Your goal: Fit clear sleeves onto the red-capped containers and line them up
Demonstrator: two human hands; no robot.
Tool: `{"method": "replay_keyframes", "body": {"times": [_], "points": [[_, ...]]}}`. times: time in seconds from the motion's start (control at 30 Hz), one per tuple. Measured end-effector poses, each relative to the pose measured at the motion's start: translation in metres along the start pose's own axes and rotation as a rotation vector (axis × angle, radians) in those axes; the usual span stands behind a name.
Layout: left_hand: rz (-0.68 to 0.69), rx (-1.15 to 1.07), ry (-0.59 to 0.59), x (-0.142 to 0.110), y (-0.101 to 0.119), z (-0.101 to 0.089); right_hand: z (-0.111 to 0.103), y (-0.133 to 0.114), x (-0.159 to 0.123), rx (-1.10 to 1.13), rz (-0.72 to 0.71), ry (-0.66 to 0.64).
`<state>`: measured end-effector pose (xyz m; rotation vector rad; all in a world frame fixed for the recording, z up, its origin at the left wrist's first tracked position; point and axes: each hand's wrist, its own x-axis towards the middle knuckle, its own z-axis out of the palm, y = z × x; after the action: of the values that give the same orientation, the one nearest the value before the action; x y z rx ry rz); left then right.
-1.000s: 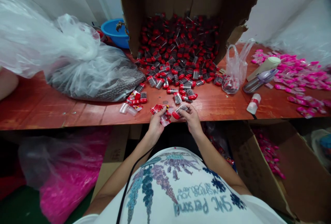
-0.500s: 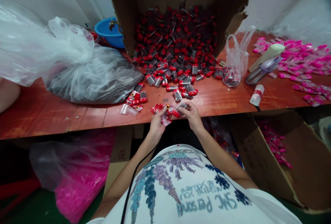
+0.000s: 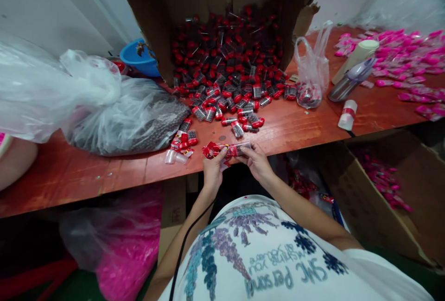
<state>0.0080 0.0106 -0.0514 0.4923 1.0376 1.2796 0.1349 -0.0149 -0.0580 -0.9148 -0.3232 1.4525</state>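
Over the table's front edge, my left hand is closed on a bunch of red printed wrappers. My right hand pinches a small clear container with dark contents. The container's red end meets the wrappers at my left fingers; whether it is inside one, I cannot tell. Just beyond my hands lie several similar red-capped containers. To their left are more red wrappers, and two clear empty-looking cups lie on their sides.
A large cardboard box on its side spills red-capped containers onto the table. On the left sits a plastic bag of dark beads, with a blue basin behind. A bottle and pink pieces are at the right.
My right hand has brought the container's red end against the wrappers in my left hand, and the container now lies level. The whole view has shifted and tilted slightly.
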Motion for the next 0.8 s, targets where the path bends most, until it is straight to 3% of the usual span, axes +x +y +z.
{"method": "replay_keyframes", "body": {"times": [0.27, 0.5, 0.67, 0.8], "points": [[0.088, 0.019, -0.043, -0.003, 0.003, 0.003, 0.0, 0.01, -0.004, 0.033, -0.02, -0.003], [-0.01, 0.007, -0.067, 0.001, 0.009, 0.0, -0.012, 0.007, 0.0, -0.312, -0.046, -0.094], [-0.079, -0.033, -0.078, 0.002, 0.007, 0.0, -0.014, 0.011, -0.001, -0.258, -0.046, -0.036], [-0.037, -0.062, -0.04, 0.002, -0.001, 0.0, -0.012, 0.013, -0.005, -0.347, -0.207, -0.032]]}}
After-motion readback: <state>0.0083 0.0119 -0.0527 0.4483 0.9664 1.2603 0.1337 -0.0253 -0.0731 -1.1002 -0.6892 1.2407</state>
